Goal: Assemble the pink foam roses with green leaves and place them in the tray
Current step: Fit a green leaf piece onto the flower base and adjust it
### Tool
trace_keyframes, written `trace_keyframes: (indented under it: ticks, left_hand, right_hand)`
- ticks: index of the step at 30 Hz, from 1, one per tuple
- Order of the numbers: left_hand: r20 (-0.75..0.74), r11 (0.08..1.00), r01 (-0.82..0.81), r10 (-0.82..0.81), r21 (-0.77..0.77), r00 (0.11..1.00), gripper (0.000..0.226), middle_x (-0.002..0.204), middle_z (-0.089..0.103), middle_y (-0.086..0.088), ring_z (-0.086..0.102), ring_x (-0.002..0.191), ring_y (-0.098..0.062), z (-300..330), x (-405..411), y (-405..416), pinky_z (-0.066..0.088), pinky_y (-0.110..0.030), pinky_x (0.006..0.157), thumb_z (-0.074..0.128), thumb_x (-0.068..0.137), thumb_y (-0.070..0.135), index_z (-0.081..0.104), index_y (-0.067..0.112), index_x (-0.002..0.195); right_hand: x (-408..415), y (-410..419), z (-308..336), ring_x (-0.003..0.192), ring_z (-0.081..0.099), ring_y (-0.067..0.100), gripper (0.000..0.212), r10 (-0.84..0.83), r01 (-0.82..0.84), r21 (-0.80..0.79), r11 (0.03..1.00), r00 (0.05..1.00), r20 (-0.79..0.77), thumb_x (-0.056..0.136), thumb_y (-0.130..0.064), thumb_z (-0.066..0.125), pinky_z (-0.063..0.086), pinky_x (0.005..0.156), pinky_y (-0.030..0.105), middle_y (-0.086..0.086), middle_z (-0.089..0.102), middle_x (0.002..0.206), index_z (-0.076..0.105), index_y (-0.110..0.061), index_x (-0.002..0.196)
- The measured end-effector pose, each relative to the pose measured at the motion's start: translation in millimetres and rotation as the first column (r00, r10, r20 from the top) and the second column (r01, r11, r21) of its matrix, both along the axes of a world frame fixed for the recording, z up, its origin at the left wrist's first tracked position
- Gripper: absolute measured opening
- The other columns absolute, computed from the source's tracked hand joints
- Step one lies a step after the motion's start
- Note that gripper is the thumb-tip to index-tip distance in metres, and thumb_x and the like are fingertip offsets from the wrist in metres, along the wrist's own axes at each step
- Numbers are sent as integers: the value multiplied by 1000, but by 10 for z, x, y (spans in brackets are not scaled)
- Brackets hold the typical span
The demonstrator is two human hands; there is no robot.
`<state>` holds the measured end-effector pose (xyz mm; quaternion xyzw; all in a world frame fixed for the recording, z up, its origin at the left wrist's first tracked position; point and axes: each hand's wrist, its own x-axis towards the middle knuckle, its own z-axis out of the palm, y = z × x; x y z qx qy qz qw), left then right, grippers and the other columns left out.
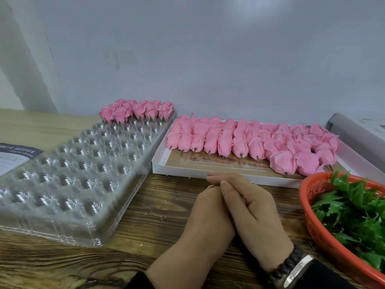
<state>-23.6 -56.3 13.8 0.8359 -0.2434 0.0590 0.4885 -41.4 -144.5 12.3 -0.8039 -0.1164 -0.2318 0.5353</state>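
Pink roses (250, 140) fill white box (187, 168), few in clear tray (68, 163), leaves (354, 207) in basket (308, 197), fingers (229, 188) interlaced, empty.

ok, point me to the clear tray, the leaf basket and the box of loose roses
clear tray (68, 174): head view, an empty cup near its middle.
leaf basket (318, 228): head view, orange side wall below the rim.
rose box (187, 168): head view, white front wall.

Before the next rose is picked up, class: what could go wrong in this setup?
1. The orange basket of green leaves sits close to the right hand; a sleeve might tip it.
2. The unassembled roses lie packed in the white box; pulling one may crush neighbours.
3. The clear tray looks light; pressing roses in might shift it.
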Motion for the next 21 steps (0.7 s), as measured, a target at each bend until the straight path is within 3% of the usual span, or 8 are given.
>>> trace_keyframes:
  ticks: [3, 5, 8, 11, 14, 16, 18, 21]
  left_hand:
    - [-85, 998, 34, -38, -50, 996, 29, 110, 63, -13, 38, 105, -5, -54, 20, 8, 34, 7, 61, 45, 90, -2, 54, -3, 117]
    - [-117, 997, 69, -74, -46, 990, 34, 121, 58, -20, 33, 107, -4, -39, -8, 36, 33, 8, 60, 46, 89, -3, 48, -5, 123]
    - [-99, 988, 146, -150, -43, 984, 33, 110, 59, 1, 43, 98, 13, -26, 27, 32, 33, 7, 65, 46, 89, -3, 48, -3, 122]
    - [-42, 973, 227, -225, 41, 973, 26, 87, 40, 29, 38, 81, 36, -22, 52, 20, 29, 8, 72, 46, 89, 0, 54, 9, 112]
    - [-73, 983, 181, -182, -19, 981, 25, 85, 41, 27, 44, 85, 29, -23, 62, -5, 31, 8, 68, 48, 89, 1, 54, 6, 113]
    - [-99, 984, 169, -174, -56, 980, 17, 72, 49, 28, 47, 76, 29, -11, 50, -6, 33, 5, 66, 50, 89, 3, 61, 12, 100]
    - [-189, 961, 187, -226, -203, 956, 20, 69, 64, 17, 59, 72, 12, 6, 44, 14, 42, -4, 65, 57, 85, -1, 65, 16, 81]
    - [-209, 926, 198, -274, -322, 939, 12, 72, 65, 1, 59, 69, -2, 63, 33, 70, 48, -15, 63, 58, 84, -7, 65, 0, 77]
  right_hand:
    - [19, -38, 13, 107, 56, -5, 28, 58, -63, -74, 995, 996, -64, 85, -24, 44, 39, 97, 15, -22, 66, 105, 69, -33, 96]
    - [15, -53, 31, 107, 56, -6, 30, 83, -94, -119, 988, 992, -98, 85, -25, 43, 39, 97, 14, -23, 66, 105, 68, -35, 98]
    - [-7, -71, 51, 103, 58, -4, 31, 112, -130, -173, 976, 988, -111, 86, -25, 42, 42, 93, 17, -21, 68, 101, 67, -36, 102]
    - [-22, -86, 65, 101, 59, -4, 32, 131, -150, -190, 970, 985, -108, 86, -24, 42, 43, 91, 17, -22, 69, 99, 66, -38, 103]
    - [-28, -89, 66, 103, 59, -5, 32, 144, -160, -161, 974, 984, -107, 85, -24, 45, 42, 92, 13, -23, 68, 102, 64, -40, 105]
    - [-20, -95, 61, 104, 58, -7, 31, 145, -157, -94, 983, 982, -120, 82, -26, 51, 41, 91, 11, -25, 67, 105, 63, -40, 106]
    - [-8, -115, 63, 103, 59, -8, 32, 155, -158, -14, 987, 978, -138, 76, -33, 59, 42, 88, 8, -27, 65, 106, 61, -40, 106]
    - [0, -140, 68, 97, 61, -8, 41, 183, -179, 41, 983, 970, -158, 65, -50, 62, 42, 79, 4, -25, 66, 105, 61, -41, 104]
